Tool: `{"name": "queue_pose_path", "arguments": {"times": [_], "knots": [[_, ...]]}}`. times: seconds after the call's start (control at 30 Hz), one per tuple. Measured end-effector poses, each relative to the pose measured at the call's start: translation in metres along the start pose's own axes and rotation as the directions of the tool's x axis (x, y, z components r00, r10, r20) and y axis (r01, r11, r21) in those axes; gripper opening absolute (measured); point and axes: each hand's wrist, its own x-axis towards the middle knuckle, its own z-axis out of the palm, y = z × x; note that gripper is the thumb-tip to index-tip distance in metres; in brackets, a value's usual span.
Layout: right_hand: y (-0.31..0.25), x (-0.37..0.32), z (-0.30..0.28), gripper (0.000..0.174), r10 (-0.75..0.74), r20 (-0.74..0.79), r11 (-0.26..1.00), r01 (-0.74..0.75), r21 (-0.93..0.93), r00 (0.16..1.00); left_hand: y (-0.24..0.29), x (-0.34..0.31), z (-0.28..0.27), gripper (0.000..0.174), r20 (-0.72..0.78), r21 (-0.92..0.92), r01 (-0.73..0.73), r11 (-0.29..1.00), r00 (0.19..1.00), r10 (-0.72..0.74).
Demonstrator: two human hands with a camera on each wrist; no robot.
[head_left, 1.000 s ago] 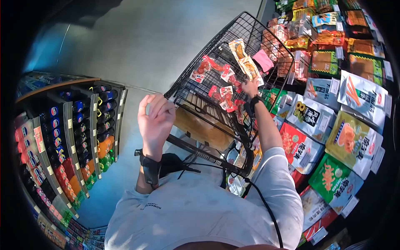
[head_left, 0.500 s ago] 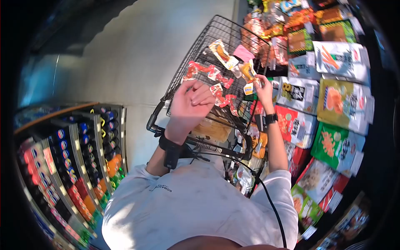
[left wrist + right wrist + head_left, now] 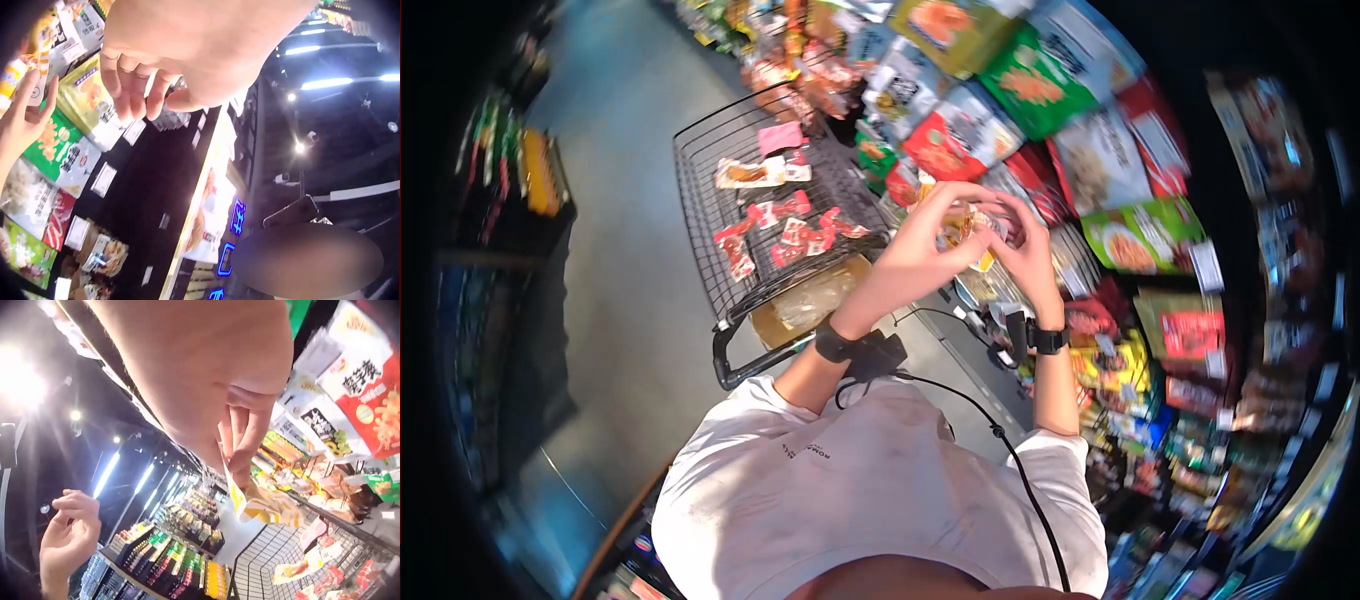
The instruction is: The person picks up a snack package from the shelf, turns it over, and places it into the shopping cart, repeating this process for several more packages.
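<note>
My right hand (image 3: 1028,262) pinches a yellow-and-white snack packet (image 3: 265,507) by its edge, fingertips and thumb together. In the head view, part of that packet shows between the two hands. My left hand (image 3: 920,248) overlaps the right one there, its fingers loosely bent. The left wrist view shows these fingers hanging with nothing in them, apart from the right hand. Inside the black wire shopping cart (image 3: 700,215) lie a similar packet (image 3: 748,174), a pink item (image 3: 780,138) and several red snack packets (image 3: 736,252).
Shelves of bagged snacks, among them a green bag (image 3: 1038,82) and a red-and-white bag (image 3: 945,145), line the right side. A cardboard box (image 3: 808,302) sits low under the cart basket. Grey floor (image 3: 615,260) stretches along the cart's left. A black cable (image 3: 1000,430) runs down my shirt.
My right hand has lifted the yellow-and-white packet away from the cart. Both hands have come close together in the head view. My view has turned right, toward the snack shelves.
</note>
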Motion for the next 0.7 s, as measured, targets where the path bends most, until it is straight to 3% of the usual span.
{"name": "queue_pose_path", "arguments": {"times": [0.07,0.1,0.2,0.23,0.33,0.43,0.5,0.6,0.7], "knots": [[-0.009,-0.052,-0.031,0.050,-0.014,-0.027,0.999,0.012,-0.042,1.000,-0.027,-0.002,0.039,0.057,0.106,0.451,-0.215,0.866,0.977,0.187],[-0.019,-0.079,-0.044,0.050,0.066,-0.040,0.997,-0.068,-0.046,0.997,-0.039,-0.005,0.057,0.070,0.225,0.466,-0.268,0.843,0.958,0.180],[-0.027,-0.165,-0.077,0.047,0.084,-0.113,0.994,-0.091,-0.057,0.990,-0.049,-0.029,0.123,0.078,0.431,0.329,-0.082,0.941,0.900,-0.072],[-0.031,-0.195,-0.085,0.045,0.098,-0.148,0.994,-0.105,-0.041,0.984,-0.052,-0.039,0.146,0.078,0.469,0.420,-0.144,0.896,0.880,-0.079],[-0.029,-0.287,-0.114,0.039,0.088,-0.268,0.995,-0.098,-0.025,0.959,-0.052,-0.064,0.215,0.064,0.555,0.382,0.163,0.910,0.747,-0.366],[-0.025,-0.374,-0.141,0.040,0.105,-0.466,0.994,-0.101,0.033,0.879,-0.073,-0.091,0.279,0.045,0.710,0.288,0.203,0.936,0.611,-0.351],[-0.034,-0.417,-0.155,0.047,0.100,-0.619,0.990,-0.015,0.141,0.779,-0.058,-0.105,0.321,0.039,0.666,0.205,0.283,0.937,0.661,-0.345],[-0.036,-0.460,-0.180,0.068,0.030,-0.716,0.999,-0.004,0.039,0.697,-0.027,-0.110,0.373,0.037,0.611,0.060,0.313,0.948,0.740,-0.283],[-0.050,-0.481,-0.192,0.093,0.031,-0.625,0.998,0.006,0.057,0.780,-0.025,-0.106,0.418,0.037,0.554,-0.034,0.130,0.991,0.827,-0.090]]}}
